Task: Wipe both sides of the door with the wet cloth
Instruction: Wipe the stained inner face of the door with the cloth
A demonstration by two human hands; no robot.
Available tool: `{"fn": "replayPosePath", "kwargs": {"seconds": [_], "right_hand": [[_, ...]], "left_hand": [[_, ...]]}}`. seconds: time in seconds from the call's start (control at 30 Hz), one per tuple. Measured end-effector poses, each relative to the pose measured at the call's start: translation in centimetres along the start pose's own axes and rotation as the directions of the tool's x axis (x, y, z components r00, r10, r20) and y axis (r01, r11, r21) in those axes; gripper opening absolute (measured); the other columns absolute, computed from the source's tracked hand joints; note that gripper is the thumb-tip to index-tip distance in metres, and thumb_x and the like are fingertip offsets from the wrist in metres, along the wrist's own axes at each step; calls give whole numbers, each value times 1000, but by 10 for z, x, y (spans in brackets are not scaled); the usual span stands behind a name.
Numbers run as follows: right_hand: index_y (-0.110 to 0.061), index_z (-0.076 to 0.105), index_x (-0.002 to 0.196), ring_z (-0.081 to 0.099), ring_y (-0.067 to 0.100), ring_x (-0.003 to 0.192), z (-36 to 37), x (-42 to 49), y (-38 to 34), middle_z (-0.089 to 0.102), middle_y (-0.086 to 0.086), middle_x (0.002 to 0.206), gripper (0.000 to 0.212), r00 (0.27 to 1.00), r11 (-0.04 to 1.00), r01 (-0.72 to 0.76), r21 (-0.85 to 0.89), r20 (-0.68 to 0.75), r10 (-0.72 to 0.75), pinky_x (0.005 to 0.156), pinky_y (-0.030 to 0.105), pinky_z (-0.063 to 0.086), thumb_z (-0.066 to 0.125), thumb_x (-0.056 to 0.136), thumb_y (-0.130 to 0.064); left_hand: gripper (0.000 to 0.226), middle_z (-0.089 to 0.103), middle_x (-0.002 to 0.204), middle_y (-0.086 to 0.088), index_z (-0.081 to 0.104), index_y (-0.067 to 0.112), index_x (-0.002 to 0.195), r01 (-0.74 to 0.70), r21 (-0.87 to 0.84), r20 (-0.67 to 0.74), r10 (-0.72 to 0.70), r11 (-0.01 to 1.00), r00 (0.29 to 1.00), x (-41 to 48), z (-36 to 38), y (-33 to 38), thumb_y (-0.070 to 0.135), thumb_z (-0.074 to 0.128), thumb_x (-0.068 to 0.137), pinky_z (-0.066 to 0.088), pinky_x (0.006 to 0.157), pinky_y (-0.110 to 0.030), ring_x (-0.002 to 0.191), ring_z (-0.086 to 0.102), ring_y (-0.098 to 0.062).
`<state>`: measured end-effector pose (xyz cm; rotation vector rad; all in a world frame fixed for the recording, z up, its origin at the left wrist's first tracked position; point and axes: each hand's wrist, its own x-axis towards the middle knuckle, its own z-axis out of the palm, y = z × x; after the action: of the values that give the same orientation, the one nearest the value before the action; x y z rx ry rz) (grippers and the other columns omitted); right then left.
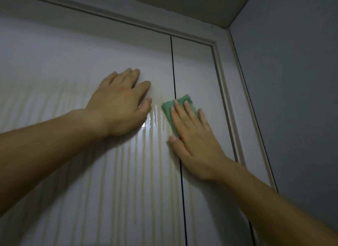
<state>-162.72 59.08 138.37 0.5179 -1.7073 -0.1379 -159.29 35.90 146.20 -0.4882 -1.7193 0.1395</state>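
Wet-streaked door (73,62), left hand (118,103) flat and empty, right hand (193,141) flat on green cloth (168,110)

One white door (91,53), one folded green cloth (167,108), two bare hands (left hand (118,106), right hand (195,145)), one dark vertical line (172,62), one door frame (222,84), many drip streaks (144,163).

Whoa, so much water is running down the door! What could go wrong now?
1. Drips streak down the door below the green cloth. If nobody wipes them, they may dry into marks or run further down.
2. The left hand presses flat on the shiny wet surface, so it could slip.
3. The right hand only presses the cloth with straight fingers, so the cloth might slide out and fall.
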Motion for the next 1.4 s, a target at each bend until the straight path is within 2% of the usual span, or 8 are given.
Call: {"fn": "replayPosePath", "kwargs": {"seconds": [0.2,0.4,0.57,0.73,0.93,1.13,1.3,1.4], "right_hand": [[-26,-14,160,-22,10,154,-21,35,43,-17,-7,169,63,955,955,-295,43,-19,296,127,46,-10,12,108,-49],[-31,-14,159,-21,7,154,-2,-8,19,-20,-11,167,64,993,993,-114,15,-10,114,126,39,-14,8,105,-58],[-22,-13,161,-21,14,154,-18,14,39,-17,-2,170,63,912,909,-408,86,-17,410,127,46,-11,11,109,-48],[-30,-15,160,-24,7,153,2,-31,4,-19,-10,168,68,981,979,-195,59,7,195,124,39,-15,4,103,-62],[-23,-13,160,-23,13,154,-14,3,18,-17,-2,169,67,909,905,-413,103,-12,416,127,47,-9,7,103,-53],[-29,-10,161,-17,11,156,7,-23,-31,-12,-6,171,64,1000,1000,-18,17,26,17,126,38,-12,11,106,-56],[-22,-10,162,-19,15,155,-15,51,-1,-14,-1,171,65,959,957,-284,61,5,284,127,46,-10,13,108,-50],[-21,-7,162,-18,16,156,-3,51,-36,-12,-1,171,70,985,985,-171,27,-8,171,126,44,-12,9,104,-57]], "left_hand": [[77,10,170,-12,22,24,161,-26,-3,15,26,1000,1000,0,5,-6,54,8,92,6,128,-45,158,6,-26],[80,4,170,-14,16,21,162,5,32,26,-6,999,1000,1,9,1,56,8,90,2,128,-48,158,0,-27],[82,3,170,-16,17,19,162,36,3,22,-36,999,999,-1,11,9,55,8,89,-1,127,-49,158,-2,-28],[82,2,171,-14,17,20,162,45,-10,36,-45,999,998,2,8,10,57,7,89,-1,127,-49,158,-2,-27],[82,0,171,-11,10,20,163,6,-24,76,-5,1000,997,1,2,3,56,7,90,-1,128,-44,158,-3,-24],[81,15,169,-13,19,13,160,2,51,45,-4,999,999,-16,-7,-26,56,13,93,6,128,-47,157,9,-29],[81,6,171,-6,14,16,162,18,77,77,-24,997,997,-30,-9,-49,61,9,94,5,128,-47,158,3,-25],[81,4,172,-5,13,17,163,18,52,85,-23,998,996,-30,-10,-49,62,10,95,4,128,-47,158,1,-23]]}}
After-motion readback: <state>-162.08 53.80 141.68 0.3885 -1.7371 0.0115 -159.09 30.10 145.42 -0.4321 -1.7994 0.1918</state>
